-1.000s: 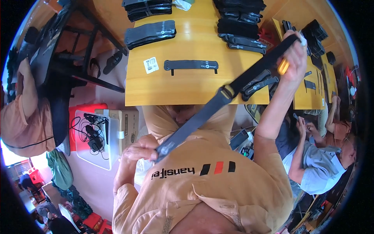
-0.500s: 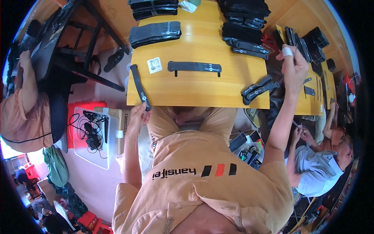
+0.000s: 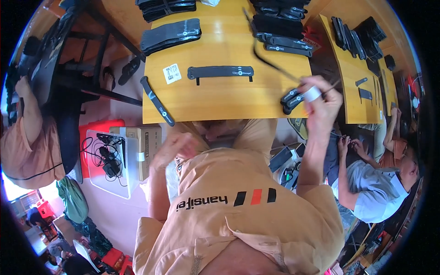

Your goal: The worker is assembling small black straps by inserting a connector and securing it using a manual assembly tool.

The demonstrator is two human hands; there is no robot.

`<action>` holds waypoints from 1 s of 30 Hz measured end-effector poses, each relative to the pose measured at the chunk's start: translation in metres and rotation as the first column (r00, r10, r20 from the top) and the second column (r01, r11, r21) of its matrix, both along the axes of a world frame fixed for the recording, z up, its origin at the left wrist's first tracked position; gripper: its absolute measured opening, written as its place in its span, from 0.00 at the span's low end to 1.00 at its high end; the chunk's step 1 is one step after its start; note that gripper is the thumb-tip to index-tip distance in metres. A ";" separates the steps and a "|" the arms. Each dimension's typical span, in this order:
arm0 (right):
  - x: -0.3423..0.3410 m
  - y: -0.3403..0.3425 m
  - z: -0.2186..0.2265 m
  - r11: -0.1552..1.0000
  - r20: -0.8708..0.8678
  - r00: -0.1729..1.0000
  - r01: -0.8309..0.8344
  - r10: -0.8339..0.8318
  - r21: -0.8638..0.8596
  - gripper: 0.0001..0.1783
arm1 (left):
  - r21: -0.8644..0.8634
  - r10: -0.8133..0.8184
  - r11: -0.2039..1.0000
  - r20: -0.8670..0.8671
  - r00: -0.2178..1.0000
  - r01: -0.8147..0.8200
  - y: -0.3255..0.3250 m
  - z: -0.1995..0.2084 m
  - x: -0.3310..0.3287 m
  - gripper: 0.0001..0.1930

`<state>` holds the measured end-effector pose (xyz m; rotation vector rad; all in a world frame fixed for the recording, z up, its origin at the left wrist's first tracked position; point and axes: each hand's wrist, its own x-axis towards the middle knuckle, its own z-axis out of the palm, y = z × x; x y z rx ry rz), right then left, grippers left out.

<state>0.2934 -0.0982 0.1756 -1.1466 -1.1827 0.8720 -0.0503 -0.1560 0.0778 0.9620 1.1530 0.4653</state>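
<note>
My right hand, with white tape round one finger, is closed on a long thin black strap above the table's right side. The strap is blurred and curves up toward the far stacks. Below my lap's left edge, near the table front, my left hand is smeared by motion and its fingers are unclear. A black strap lies slantwise at the table's left edge, apart from that hand. In the middle lies a wider black strap with two short tabs under it. A few folded straps sit beside my right hand.
Stacks of black straps stand at the far left of the yellow table, with more stacks at the far right. A white label is stuck on it. A clear bin of cables stands at left; a co-worker sits at right.
My right hand has come down and left, with a black strap now showing in it. My left hand has left the slanting strap and drawn back toward my lap.
</note>
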 end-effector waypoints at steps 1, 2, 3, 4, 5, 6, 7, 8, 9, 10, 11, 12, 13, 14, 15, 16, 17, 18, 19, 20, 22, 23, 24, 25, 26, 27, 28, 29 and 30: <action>-0.012 -0.002 -0.008 0.990 0.050 0.993 -0.115 0.111 0.080 0.08 | 0.022 -0.049 0.999 0.119 0.992 0.047 0.002 0.007 0.019 0.26; -0.026 -0.004 -0.019 0.960 0.111 0.970 -0.232 0.216 0.156 0.09 | 0.092 -0.073 0.995 0.277 0.958 0.049 0.004 0.003 0.037 0.23; -0.038 -0.009 -0.022 0.953 0.089 0.953 -0.296 0.290 0.061 0.09 | 0.158 -0.106 0.987 0.429 0.897 0.040 0.006 0.002 0.054 0.22; -0.046 -0.016 -0.026 0.936 0.063 0.934 -0.351 0.353 -0.032 0.10 | 0.157 -0.113 0.986 0.430 0.896 0.049 0.010 0.004 0.071 0.22; -0.052 -0.019 -0.036 0.932 0.083 0.929 -0.355 0.360 -0.071 0.10 | 0.172 -0.017 0.982 0.490 0.872 -0.077 0.014 0.010 0.087 0.20; -0.056 -0.022 -0.046 0.926 0.102 0.923 -0.360 0.371 -0.111 0.09 | 0.176 0.078 0.963 0.549 0.832 -0.206 0.017 0.015 0.096 0.19; -0.056 -0.024 -0.053 0.928 0.101 0.925 -0.356 0.367 -0.113 0.09 | 0.174 0.075 0.964 0.549 0.832 -0.201 0.022 0.017 0.099 0.19; -0.055 -0.026 -0.060 0.935 0.114 0.936 -0.314 0.334 -0.166 0.09 | 0.101 0.201 0.950 0.528 0.825 -0.297 0.026 0.019 0.101 0.19; -0.055 -0.026 -0.063 0.937 0.127 0.944 -0.273 0.305 -0.219 0.10 | 0.032 0.327 0.919 0.496 0.804 -0.393 0.028 0.020 0.103 0.20; -0.055 -0.026 -0.062 0.937 0.125 0.945 -0.271 0.303 -0.221 0.10 | 0.030 0.326 0.920 0.494 0.806 -0.391 0.028 0.020 0.102 0.20; -0.054 -0.026 -0.059 0.919 0.038 0.967 -0.226 0.252 -0.322 0.10 | -0.005 0.339 0.926 0.455 0.823 -0.378 0.028 0.020 0.098 0.19; -0.054 -0.024 -0.059 0.887 -0.041 0.982 -0.186 0.187 -0.422 0.10 | -0.040 0.347 0.930 0.416 0.840 -0.365 0.029 0.020 0.094 0.17; -0.050 -0.022 -0.069 0.896 -0.011 0.979 -0.191 0.203 -0.400 0.11 | -0.041 0.346 0.931 0.414 0.842 -0.362 0.029 0.018 0.090 0.17; -0.047 -0.021 -0.073 0.896 -0.014 0.980 -0.189 0.201 -0.402 0.11 | -0.066 0.321 0.945 0.380 0.867 -0.321 0.030 0.015 0.084 0.16; -0.045 -0.020 -0.075 0.875 0.028 0.974 -0.188 0.224 -0.446 0.10 | -0.092 0.296 0.955 0.347 0.890 -0.282 0.030 0.013 0.078 0.15; -0.044 -0.019 -0.078 0.852 0.067 0.966 -0.185 0.248 -0.489 0.10 | -0.094 0.296 0.955 0.344 0.891 -0.281 0.031 0.011 0.073 0.15; -0.042 -0.017 -0.083 0.851 0.065 0.967 -0.185 0.248 -0.491 0.10 | -0.103 0.332 0.943 0.347 0.877 -0.316 0.032 0.009 0.067 0.14; -0.040 -0.015 -0.090 0.877 0.082 0.968 -0.178 0.239 -0.447 0.09 | -0.112 0.367 0.930 0.350 0.862 -0.351 0.033 0.006 0.062 0.12; -0.039 -0.013 -0.096 0.900 0.100 0.968 -0.171 0.228 -0.402 0.08 | -0.115 0.367 0.930 0.348 0.862 -0.350 0.035 0.002 0.058 0.12; -0.038 -0.011 -0.100 0.899 0.099 0.969 -0.169 0.227 -0.404 0.08 | -0.063 0.441 0.894 0.295 0.848 -0.443 0.037 -0.003 0.054 0.10; -0.036 -0.005 -0.105 0.915 0.037 0.990 -0.113 0.138 -0.387 0.06 | -0.008 0.510 0.851 0.243 0.825 -0.524 0.042 -0.012 0.044 0.09; -0.036 -0.002 -0.106 0.914 0.038 0.990 -0.108 0.134 -0.390 0.06 | -0.014 0.537 0.832 0.266 0.800 -0.554 0.047 -0.017 0.038 0.08; -0.036 0.002 -0.106 0.899 0.026 0.991 -0.107 0.130 -0.424 0.06 | -0.021 0.563 0.812 0.289 0.774 -0.583 0.051 -0.019 0.035 0.08; -0.035 0.005 -0.106 0.883 0.013 0.992 -0.106 0.126 -0.457 0.06 | 0.016 0.565 0.806 0.278 0.776 -0.592 0.055 -0.021 0.035 0.07; -0.036 0.009 -0.108 0.882 0.015 0.992 -0.101 0.121 -0.460 0.06 | 0.012 0.563 0.808 0.279 0.778 -0.589 0.059 -0.022 0.035 0.07; -0.038 0.013 -0.111 0.891 0.023 0.995 -0.081 0.102 -0.447 0.05 | 0.062 0.551 0.810 0.257 0.794 -0.583 0.064 -0.023 0.036 0.07; -0.038 0.018 -0.113 0.899 0.030 0.996 -0.061 0.082 -0.434 0.05 | 0.111 0.541 0.811 0.234 0.808 -0.575 0.070 -0.023 0.038 0.07; -0.037 0.023 -0.114 0.898 0.033 0.996 -0.056 0.078 -0.436 0.05 | 0.134 0.548 0.805 0.203 0.811 -0.578 0.076 -0.022 0.040 0.08; -0.036 0.028 -0.116 0.892 0.005 0.997 -0.066 0.077 -0.448 0.05 | 0.132 0.546 0.807 0.203 0.813 -0.575 0.082 -0.022 0.041 0.08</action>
